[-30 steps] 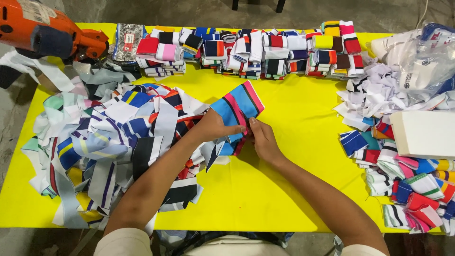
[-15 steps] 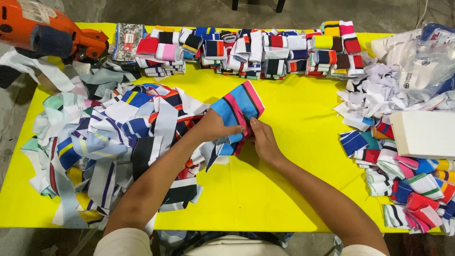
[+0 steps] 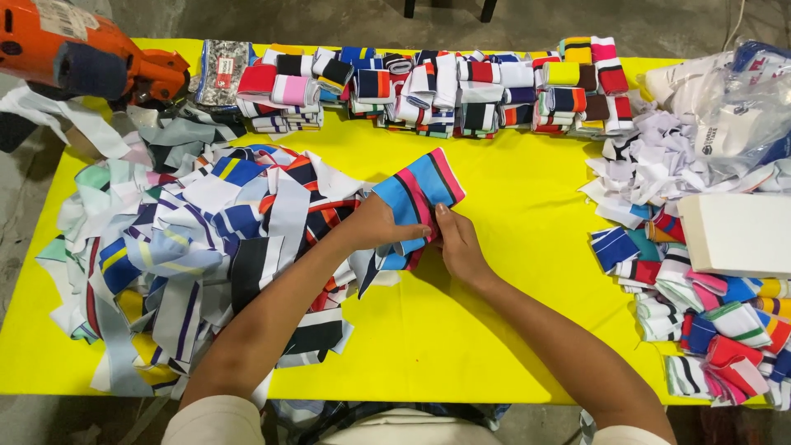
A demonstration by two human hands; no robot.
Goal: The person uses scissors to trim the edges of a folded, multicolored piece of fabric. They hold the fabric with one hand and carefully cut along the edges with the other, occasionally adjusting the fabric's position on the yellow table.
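Blue knit band [image 3: 418, 196] with pink-black stripes lying folded at frame centre; left hand [image 3: 377, 224] and right hand [image 3: 458, 245] both pinching it closed on the yellow worktop [image 3: 527, 206].

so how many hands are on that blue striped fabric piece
2. The left hand presses on the blue striped piece from the left, by the loose heap; the right hand pinches its lower right edge over the yellow table.

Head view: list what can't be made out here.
- Blue strip: its lower end is hidden by the left hand and right hand.
- Orange machine: cut off by the top-left edge.
- Bag: contents blurred behind plastic, cut by the right edge.
- Folded stacks: too small to count.
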